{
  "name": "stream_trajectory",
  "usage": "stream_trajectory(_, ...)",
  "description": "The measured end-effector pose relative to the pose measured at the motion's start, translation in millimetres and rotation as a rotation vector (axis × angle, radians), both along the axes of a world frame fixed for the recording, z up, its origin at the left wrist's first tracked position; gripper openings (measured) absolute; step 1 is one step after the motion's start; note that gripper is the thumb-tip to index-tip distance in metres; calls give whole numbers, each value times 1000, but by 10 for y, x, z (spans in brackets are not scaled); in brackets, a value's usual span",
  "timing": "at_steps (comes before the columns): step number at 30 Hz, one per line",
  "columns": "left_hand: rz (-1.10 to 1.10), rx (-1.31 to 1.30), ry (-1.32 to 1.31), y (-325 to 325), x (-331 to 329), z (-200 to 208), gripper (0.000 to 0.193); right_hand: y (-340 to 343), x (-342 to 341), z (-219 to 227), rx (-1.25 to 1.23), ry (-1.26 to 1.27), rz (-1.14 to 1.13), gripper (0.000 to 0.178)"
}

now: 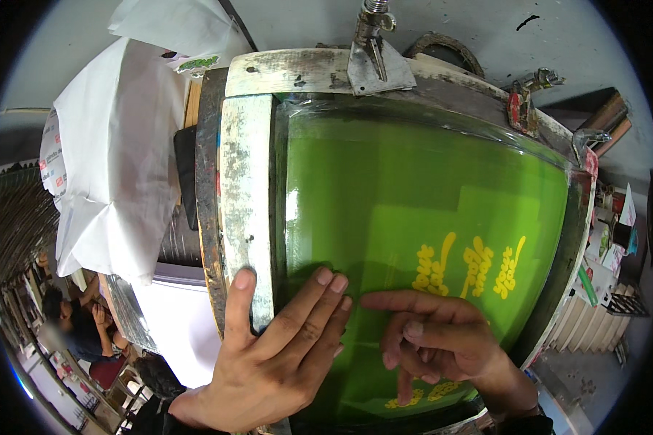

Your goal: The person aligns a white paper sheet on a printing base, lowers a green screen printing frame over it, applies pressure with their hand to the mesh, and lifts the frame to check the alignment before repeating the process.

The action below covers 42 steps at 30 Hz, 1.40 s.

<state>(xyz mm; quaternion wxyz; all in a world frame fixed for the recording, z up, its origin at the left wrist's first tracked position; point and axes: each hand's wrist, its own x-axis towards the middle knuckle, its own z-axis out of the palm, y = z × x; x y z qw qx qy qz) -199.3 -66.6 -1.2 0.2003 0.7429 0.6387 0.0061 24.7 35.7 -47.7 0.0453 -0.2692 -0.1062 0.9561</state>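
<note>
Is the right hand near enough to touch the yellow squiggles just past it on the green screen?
Probably yes: the right hand looks empty and is over the green screen, close to the yellow squiggles, and nothing seems to stand between them.

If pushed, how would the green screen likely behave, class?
The green screen probably flexes slightly, since it looks flat and taut. Its thick wooden frame seems stiff and may resist sliding, with metal fittings at its far edge.
</note>
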Motion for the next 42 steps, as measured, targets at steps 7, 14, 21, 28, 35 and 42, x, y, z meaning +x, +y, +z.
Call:
stream_trajectory(7, 5, -5, -6, -14, 0, 23, 43, 1, -8, 35, 6, -17, 16, 50)
stream_trajectory(14, -4, -5, -9, -23, -13, 17, 44, -4, -22, 42, 15, -24, 16, 49)
stream_trajectory(21, -45, 29, 22, -37, -28, 13, 44, -4, -14, 59, 2, -33, 15, 49)
stream_trajectory(28, -43, 28, 24, -33, -31, -3, 44, 6, -26, 74, -16, -54, 1, 49)
stream_trajectory(35, -39, 42, 13, -22, -25, -5, 43, -29, 1, 46, -40, -32, -35, 49)
stream_trajectory(42, -3, 32, 7, -34, 1, -10, 43, 11, -8, 84, -21, -69, 31, 49)
